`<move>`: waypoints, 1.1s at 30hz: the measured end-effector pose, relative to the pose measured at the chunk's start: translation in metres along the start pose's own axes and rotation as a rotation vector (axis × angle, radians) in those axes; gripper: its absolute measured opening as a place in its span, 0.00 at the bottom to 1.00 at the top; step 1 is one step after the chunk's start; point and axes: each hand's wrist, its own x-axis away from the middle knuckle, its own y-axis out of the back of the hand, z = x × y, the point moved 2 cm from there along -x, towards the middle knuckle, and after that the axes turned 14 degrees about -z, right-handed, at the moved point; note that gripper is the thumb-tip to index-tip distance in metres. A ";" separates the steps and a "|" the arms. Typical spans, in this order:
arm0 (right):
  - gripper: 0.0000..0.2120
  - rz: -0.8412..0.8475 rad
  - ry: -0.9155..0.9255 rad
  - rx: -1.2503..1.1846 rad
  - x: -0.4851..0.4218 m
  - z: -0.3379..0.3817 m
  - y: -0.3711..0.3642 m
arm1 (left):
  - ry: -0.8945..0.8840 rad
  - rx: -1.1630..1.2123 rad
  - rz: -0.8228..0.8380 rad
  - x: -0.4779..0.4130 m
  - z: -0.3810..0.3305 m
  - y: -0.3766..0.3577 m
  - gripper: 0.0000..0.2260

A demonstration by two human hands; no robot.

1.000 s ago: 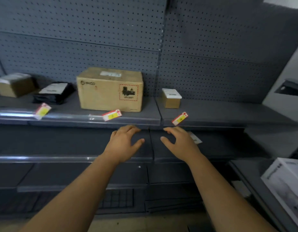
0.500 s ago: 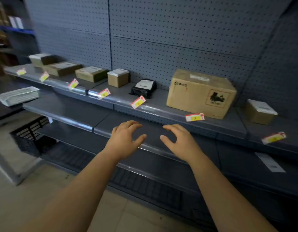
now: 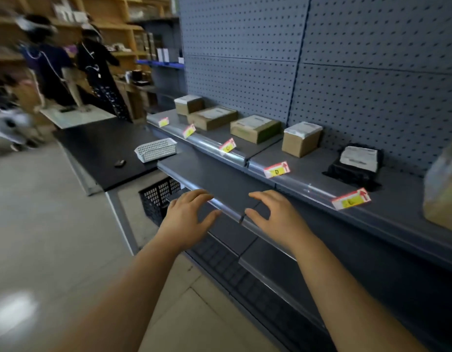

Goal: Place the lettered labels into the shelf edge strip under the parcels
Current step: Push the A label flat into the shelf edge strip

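Head view: left hand [image 3: 186,219] and right hand [image 3: 278,219] hover side by side over the lower shelf [image 3: 220,179] front edge. Both hands are relaxed with fingers loosely spread, and we see nothing held.

The lettered labels [image 3: 227,146] sit along the shelf edge strip [image 3: 308,188] of the upper shelf, below the parcels [image 3: 255,128]. The D label [image 3: 276,170] reads clearly; the others are blurred. Most stand tilted, not flush.

We judge the placing mostly done. To finish well, we'd pinch each crooked label by its ends, level it, seat its lower edge in the strip and centre it under its parcel.

A white basket [image 3: 156,149] sits on the table [image 3: 103,148]; we cannot tell if spare labels are in it.
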 end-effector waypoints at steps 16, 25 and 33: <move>0.23 0.111 0.113 0.008 -0.160 0.115 -0.233 | 0.120 -0.074 -0.059 -0.086 0.270 0.043 0.21; 0.24 0.057 0.041 0.057 -0.239 0.166 -0.306 | 0.051 0.009 -0.027 -0.171 0.384 0.054 0.21; 0.22 0.024 0.029 0.090 -0.299 0.171 -0.367 | 0.041 0.068 -0.025 -0.222 0.457 0.029 0.21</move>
